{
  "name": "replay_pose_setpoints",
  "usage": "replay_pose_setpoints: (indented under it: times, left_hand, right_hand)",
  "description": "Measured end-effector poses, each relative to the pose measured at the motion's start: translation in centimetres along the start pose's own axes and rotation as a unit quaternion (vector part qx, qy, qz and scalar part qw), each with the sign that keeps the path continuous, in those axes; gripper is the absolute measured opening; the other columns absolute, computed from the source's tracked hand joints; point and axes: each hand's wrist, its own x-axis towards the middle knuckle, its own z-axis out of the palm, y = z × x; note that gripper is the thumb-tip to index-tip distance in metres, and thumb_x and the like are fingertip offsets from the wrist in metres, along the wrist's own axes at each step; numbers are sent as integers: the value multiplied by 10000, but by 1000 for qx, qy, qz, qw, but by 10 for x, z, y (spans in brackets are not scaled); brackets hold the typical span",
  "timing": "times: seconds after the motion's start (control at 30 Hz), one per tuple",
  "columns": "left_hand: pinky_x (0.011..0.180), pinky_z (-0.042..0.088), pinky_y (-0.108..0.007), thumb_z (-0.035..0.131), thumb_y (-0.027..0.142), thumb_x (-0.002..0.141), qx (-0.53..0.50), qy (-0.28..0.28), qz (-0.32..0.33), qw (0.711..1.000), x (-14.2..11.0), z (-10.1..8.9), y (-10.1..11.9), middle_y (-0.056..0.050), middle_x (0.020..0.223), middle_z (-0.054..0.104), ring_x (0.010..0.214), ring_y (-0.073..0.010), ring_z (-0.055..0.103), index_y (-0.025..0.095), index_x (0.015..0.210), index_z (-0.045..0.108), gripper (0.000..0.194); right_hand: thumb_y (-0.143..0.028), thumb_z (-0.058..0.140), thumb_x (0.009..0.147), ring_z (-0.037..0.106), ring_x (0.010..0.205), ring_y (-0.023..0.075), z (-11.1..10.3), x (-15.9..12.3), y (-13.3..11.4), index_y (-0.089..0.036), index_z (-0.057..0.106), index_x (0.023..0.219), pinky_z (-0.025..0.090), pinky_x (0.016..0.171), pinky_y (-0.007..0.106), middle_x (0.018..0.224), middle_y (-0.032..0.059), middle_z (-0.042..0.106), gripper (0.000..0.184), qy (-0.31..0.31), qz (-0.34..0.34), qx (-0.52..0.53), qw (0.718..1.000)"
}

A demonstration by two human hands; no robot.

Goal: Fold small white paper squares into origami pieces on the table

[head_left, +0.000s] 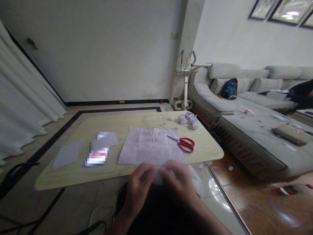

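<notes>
My left hand (141,182) and my right hand (178,178) meet at the near edge of the table, fingers pinched on a small piece of white paper (158,176) between them. The piece is blurred and mostly covered by my fingers, so its shape does not show. Just beyond my hands lies a large creased printed sheet (149,147). Scissors (186,144) with red handles rest at the sheet's right side, their blades over its edge. Farther back at the right is a cluster of folded paper pieces (189,119).
The pale wooden table (122,174) has rounded corners. On its left are a stack of white paper (67,154) and a pixelated item (97,155). Small paper scraps (170,118) lie near the far edge. A grey sofa (254,140) stands at the right, an exercise machine (186,85) behind.
</notes>
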Motion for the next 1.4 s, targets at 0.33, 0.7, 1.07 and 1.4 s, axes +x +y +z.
replay_pose_setpoints:
  times: [0.33,0.7,1.07,1.4]
  left_hand:
    - [631,492,-226,625,348,835,13,23,-2,1000,-1,2,2,-14,719,680,687,-176,619,189,731,700,204]
    - [659,498,-231,640,338,845,17,22,24,999,-3,0,0,-18,729,683,707,-176,627,197,732,710,194]
    - [637,500,-219,675,314,811,-15,10,6,1000,-2,0,1,-5,702,673,675,-162,621,192,707,703,162]
    - [637,494,-212,690,287,799,-11,15,18,1000,-2,0,1,-1,684,662,669,-158,611,190,689,690,146]
  right_hand:
    - [-246,589,880,577,654,156,0,0,0,-185,656,749,465,631,259,705,22,654,158,2,-35,-9,999]
    - [-289,643,858,599,618,153,0,0,1,-191,696,716,471,611,256,670,12,682,181,-1,-22,-7,1000]
    - [-261,632,878,600,635,151,-4,0,-3,-194,709,748,470,625,249,694,14,687,165,-15,-35,-15,999]
    - [-228,631,879,605,636,152,-5,1,-3,-188,713,773,466,624,250,708,21,696,140,-22,-55,-20,998]
